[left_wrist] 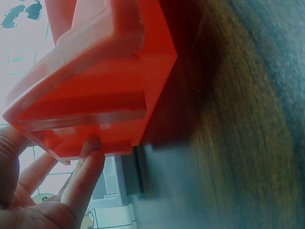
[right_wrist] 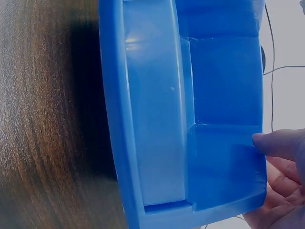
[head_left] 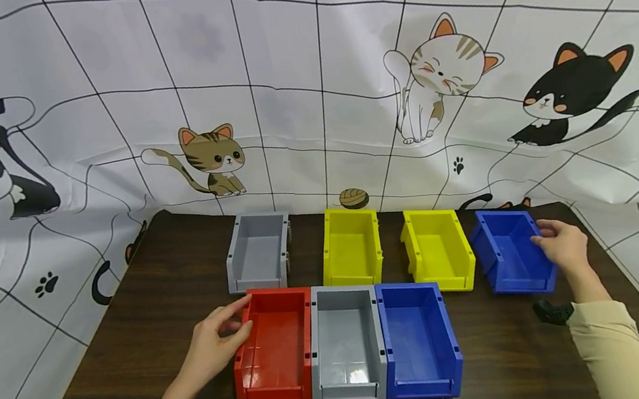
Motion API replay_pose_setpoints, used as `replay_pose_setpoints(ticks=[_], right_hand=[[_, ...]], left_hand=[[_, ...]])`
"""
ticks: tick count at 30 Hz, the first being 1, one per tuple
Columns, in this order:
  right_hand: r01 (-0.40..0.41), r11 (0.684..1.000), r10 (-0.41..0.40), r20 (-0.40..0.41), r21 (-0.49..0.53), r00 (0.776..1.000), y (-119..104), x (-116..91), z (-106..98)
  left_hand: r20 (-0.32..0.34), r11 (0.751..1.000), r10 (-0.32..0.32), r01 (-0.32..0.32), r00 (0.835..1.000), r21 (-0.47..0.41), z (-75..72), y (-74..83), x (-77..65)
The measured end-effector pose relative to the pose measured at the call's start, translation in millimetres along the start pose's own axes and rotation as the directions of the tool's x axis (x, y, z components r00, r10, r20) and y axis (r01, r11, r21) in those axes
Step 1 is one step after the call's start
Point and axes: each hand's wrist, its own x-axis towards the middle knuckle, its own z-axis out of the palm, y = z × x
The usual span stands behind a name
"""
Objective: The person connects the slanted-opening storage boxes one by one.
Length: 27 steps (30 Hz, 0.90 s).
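Observation:
My left hand is at the left wall of the red storage bin, thumb at the rim. In the left wrist view, fingertips touch the red bin's outer side below its lip. At the far right, my right hand holds the side wall of a blue storage bin. The right wrist view shows the thumb inside that wall and the other fingers outside it. A grey bin and another blue bin stand side by side, right of the red one.
Behind stand a grey bin, a yellow bin and a second yellow bin, the latter slightly turned. All are on a dark wooden table. A white cloth with cartoon cats hangs behind and at the sides.

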Motion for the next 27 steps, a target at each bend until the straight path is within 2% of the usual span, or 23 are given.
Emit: replay_pose_setpoints(ticks=[6,14,22,27], right_hand=[[-0.052,0.998,0.052,-0.011,0.03,0.999,0.1,-3.1,0.0],[-0.16,0.984,0.163,-0.037,0.075,0.986,-1.2,-14.0,-3.7],[-0.177,0.974,0.186,-0.051,0.139,0.981,-0.1,-28.8,-13.4],[-0.154,0.978,0.164,-0.067,0.139,0.984,-2.4,-40.9,-21.8]], left_hand=[[0.0,1.0,0.002,-0.002,1.0,0.006,-0.2,0.7,-0.1],[0.002,1.0,0.006,-0.006,1.0,0.011,-0.2,2.2,0.5],[0.003,1.0,0.003,-0.003,1.0,0.013,0.0,1.1,1.0],[-0.002,1.0,0.008,-0.008,1.0,0.017,0.3,0.3,0.8]])
